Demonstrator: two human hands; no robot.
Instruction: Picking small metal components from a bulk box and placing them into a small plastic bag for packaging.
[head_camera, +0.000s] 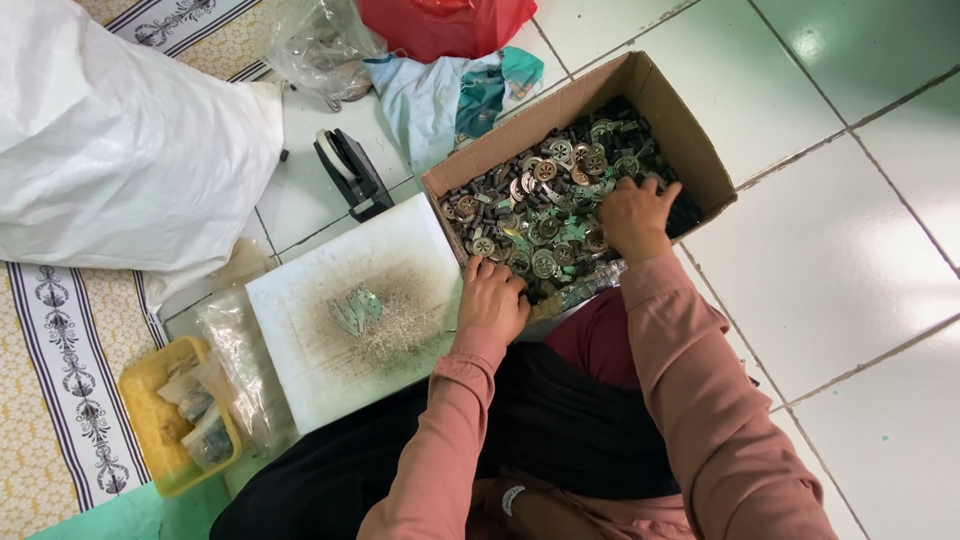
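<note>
One head view: I see white floor tiles (850, 250), one cardboard box (690, 130) of countless round metal parts (545, 215), one white board (350, 310). Right hand (635, 215) digs in, fingers curled; left hand (492, 300) lies flat on the box edge.

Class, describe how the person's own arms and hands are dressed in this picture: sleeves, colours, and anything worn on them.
Both arms wear long, dusty-pink sleeves that end at the wrists, with soft folds along the fabric. The left hand and right hand are bare: no gloves. No ring, watch or bracelet is visible on either, though the view is too small to rule out something fine.
</note>
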